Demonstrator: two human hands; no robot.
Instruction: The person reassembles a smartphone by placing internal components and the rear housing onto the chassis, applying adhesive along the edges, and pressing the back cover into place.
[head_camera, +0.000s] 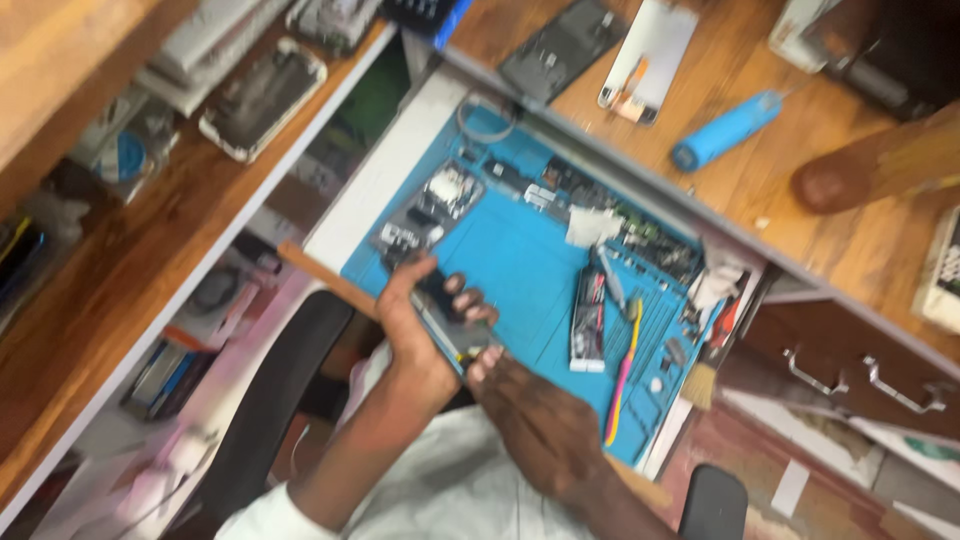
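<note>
My left hand (415, 325) grips a dark smartphone (448, 320) by its edges, holding it above the near edge of a blue work mat (520, 265). My right hand (540, 425) is at the phone's lower end, fingers closed against it. Whether a small tool is in that hand is hidden by blur. On the mat lie phone parts (450, 190), a dark opened phone board (588, 320) and a pink and yellow toothbrush (623, 375).
A wooden counter (760, 180) at the upper right holds a blue cylindrical tool (725, 130), a phone back (560, 48) and a white panel (650, 55). A wooden shelf (130, 260) on the left carries an old phone (262, 97). Drawers with metal handles (865, 380) stand at right.
</note>
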